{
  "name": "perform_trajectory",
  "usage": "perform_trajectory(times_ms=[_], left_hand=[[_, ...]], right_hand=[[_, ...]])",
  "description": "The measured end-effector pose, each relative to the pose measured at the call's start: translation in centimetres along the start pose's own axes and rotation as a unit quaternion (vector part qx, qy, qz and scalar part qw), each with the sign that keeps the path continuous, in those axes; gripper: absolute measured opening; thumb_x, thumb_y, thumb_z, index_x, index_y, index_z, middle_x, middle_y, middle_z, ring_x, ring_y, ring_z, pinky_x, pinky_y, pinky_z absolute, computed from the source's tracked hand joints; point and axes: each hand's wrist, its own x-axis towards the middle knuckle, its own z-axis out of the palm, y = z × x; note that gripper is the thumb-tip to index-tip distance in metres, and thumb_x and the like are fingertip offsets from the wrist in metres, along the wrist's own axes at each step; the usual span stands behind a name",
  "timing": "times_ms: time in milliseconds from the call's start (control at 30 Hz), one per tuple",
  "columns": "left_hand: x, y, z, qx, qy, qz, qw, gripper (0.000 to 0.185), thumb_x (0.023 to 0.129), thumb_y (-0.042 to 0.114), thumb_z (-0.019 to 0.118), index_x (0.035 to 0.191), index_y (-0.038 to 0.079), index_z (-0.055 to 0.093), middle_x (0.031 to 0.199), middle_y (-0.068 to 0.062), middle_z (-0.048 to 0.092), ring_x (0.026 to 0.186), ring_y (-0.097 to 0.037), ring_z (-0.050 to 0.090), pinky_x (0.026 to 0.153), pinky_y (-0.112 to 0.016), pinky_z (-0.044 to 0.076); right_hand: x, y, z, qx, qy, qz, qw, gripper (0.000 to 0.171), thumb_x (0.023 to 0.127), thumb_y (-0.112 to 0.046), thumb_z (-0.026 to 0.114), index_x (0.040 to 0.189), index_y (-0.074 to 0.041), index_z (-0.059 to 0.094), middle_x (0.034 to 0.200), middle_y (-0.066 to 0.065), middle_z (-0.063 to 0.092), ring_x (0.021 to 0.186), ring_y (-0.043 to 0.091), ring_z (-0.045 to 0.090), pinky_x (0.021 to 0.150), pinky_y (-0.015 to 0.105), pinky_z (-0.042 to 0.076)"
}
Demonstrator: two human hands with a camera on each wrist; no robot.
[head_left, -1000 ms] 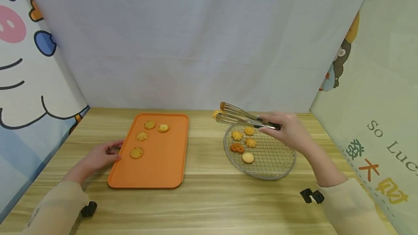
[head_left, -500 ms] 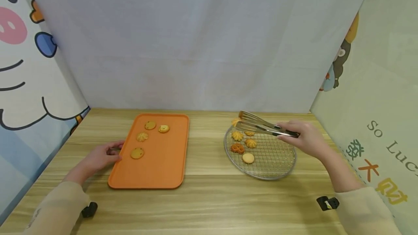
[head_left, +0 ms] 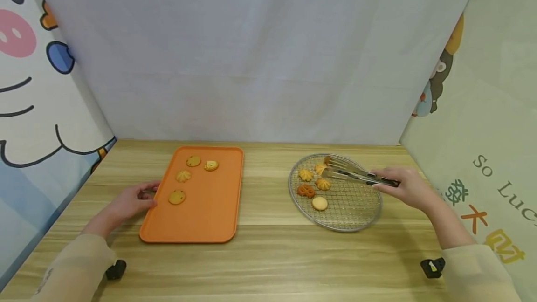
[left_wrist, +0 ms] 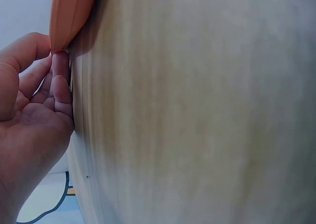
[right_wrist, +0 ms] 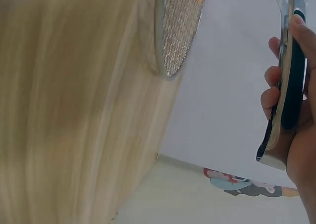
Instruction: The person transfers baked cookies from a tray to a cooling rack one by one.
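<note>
My right hand (head_left: 402,184) grips metal serving tongs (head_left: 356,174) with dark handles, held over the round wire rack (head_left: 352,211). A yellow piped cookie (head_left: 320,168) shows right at the tong tips. Two more piped cookies, a brown pretzel cookie (head_left: 306,191) and a pale round cookie (head_left: 320,203) lie on the rack's left half. On the left, my left hand (head_left: 133,203) pinches the left rim of an orange tray (head_left: 205,213), as the left wrist view also shows. That tray holds two speckled round cookies (head_left: 177,196), a flower-shaped cookie (head_left: 183,176) and a pale cookie (head_left: 211,165).
Tray and rack lie apart on a wood-grain table (head_left: 268,255), with bare wood between them. A pale curtain (head_left: 260,69) hangs behind the table. Cartoon-printed panels (head_left: 486,120) flank both sides.
My right hand has drawn the tongs rightward and nearer. The piped cookie at their tips has gone from beyond the rack's far left to over the rack. My left hand stays at the tray.
</note>
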Motion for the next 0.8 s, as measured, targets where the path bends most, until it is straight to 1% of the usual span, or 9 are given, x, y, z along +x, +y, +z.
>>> perform_trajectory(times_ms=[67, 100, 167, 333, 433, 500, 567, 700, 800], left_hand=[[0.0, 0.0, 0.0, -0.003, -0.002, 0.002, 1.0000, 0.064, 0.090, 0.019, 0.063, 0.143, -0.003, 0.034, 0.134, -0.025, 0.045, 0.097, -0.020, 0.051, 0.077, -0.026, 0.045], [0.0, 0.0, 0.0, -0.004, -0.002, 0.000, 1.0000, 0.065, 0.090, 0.020, 0.063, 0.143, -0.003, 0.034, 0.134, -0.024, 0.045, 0.097, -0.020, 0.051, 0.077, -0.025, 0.045], [-0.1, 0.0, 0.0, -0.006, -0.003, 0.000, 1.0000, 0.065, 0.090, 0.020, 0.063, 0.143, -0.003, 0.034, 0.134, -0.024, 0.045, 0.097, -0.020, 0.051, 0.076, -0.024, 0.045], [0.0, 0.0, 0.0, -0.002, -0.005, -0.004, 1.0000, 0.065, 0.090, 0.019, 0.062, 0.143, -0.003, 0.034, 0.134, -0.025, 0.045, 0.099, -0.022, 0.050, 0.076, -0.025, 0.045], [0.0, 0.0, 0.0, 0.006, -0.004, -0.009, 0.9999, 0.065, 0.090, 0.020, 0.062, 0.144, -0.002, 0.034, 0.134, -0.024, 0.046, 0.099, -0.023, 0.050, 0.078, -0.027, 0.044], [0.1, 0.0, -0.1, 0.010, -0.004, -0.013, 0.9999, 0.065, 0.090, 0.020, 0.062, 0.144, -0.001, 0.034, 0.134, -0.023, 0.046, 0.099, -0.023, 0.050, 0.079, -0.028, 0.044], [0.1, 0.1, 0.0, 0.012, -0.003, -0.013, 0.9998, 0.065, 0.090, 0.021, 0.062, 0.144, -0.001, 0.034, 0.134, -0.023, 0.046, 0.099, -0.024, 0.050, 0.079, -0.029, 0.044], [0.1, 0.1, 0.0, 0.012, -0.003, -0.013, 0.9998, 0.065, 0.090, 0.021, 0.063, 0.144, -0.001, 0.034, 0.134, -0.023, 0.046, 0.100, -0.024, 0.050, 0.078, -0.028, 0.044], [0.1, 0.2, 0.0, 0.014, -0.003, -0.013, 0.9998, 0.065, 0.090, 0.021, 0.063, 0.144, -0.001, 0.034, 0.134, -0.023, 0.046, 0.100, -0.024, 0.051, 0.079, -0.029, 0.044]], right_hand=[[-0.4, 0.4, 0.2, 0.004, -0.009, 0.006, 1.000, 0.037, 0.076, -0.008, 0.076, 0.112, -0.002, 0.069, 0.100, 0.015, 0.070, 0.074, 0.020, 0.065, 0.060, 0.030, 0.048], [-0.5, 0.6, 0.3, 0.003, -0.013, 0.009, 1.000, 0.037, 0.076, -0.009, 0.076, 0.112, -0.002, 0.069, 0.101, 0.015, 0.070, 0.078, 0.021, 0.066, 0.061, 0.030, 0.049], [-0.9, 1.1, 0.5, 0.004, -0.023, 0.018, 1.000, 0.037, 0.078, -0.011, 0.075, 0.113, -0.001, 0.068, 0.101, 0.015, 0.070, 0.076, 0.016, 0.064, 0.059, 0.028, 0.047], [-1.8, 2.2, 1.1, 0.009, -0.046, 0.033, 0.998, 0.038, 0.080, -0.016, 0.074, 0.114, 0.000, 0.067, 0.101, 0.014, 0.070, 0.068, 0.002, 0.055, 0.056, 0.024, 0.042], [-2.4, 2.9, 1.5, 0.014, -0.049, 0.039, 0.998, 0.038, 0.080, -0.016, 0.074, 0.114, -0.001, 0.068, 0.101, 0.014, 0.070, 0.070, 0.000, 0.055, 0.056, 0.024, 0.043], [-2.8, 3.4, 1.8, 0.013, -0.048, 0.038, 0.998, 0.038, 0.079, -0.016, 0.075, 0.113, 0.000, 0.068, 0.101, 0.014, 0.070, 0.073, 0.000, 0.057, 0.057, 0.023, 0.045], [-3.1, 3.8, 2.1, 0.014, -0.044, 0.032, 0.998, 0.036, 0.078, -0.014, 0.076, 0.110, 0.000, 0.070, 0.098, 0.012, 0.071, 0.072, -0.001, 0.056, 0.057, 0.023, 0.045], [-3.6, 4.3, 2.6, 0.020, -0.043, 0.020, 0.999, 0.035, 0.075, -0.012, 0.078, 0.107, 0.001, 0.071, 0.093, 0.010, 0.071, 0.064, -0.005, 0.050, 0.053, 0.021, 0.042], [-3.9, 4.5, 2.9, 0.026, -0.052, 0.018, 0.998, 0.036, 0.075, -0.013, 0.078, 0.107, 0.001, 0.070, 0.092, 0.010, 0.071, 0.060, -0.006, 0.046, 0.052, 0.021, 0.040]])
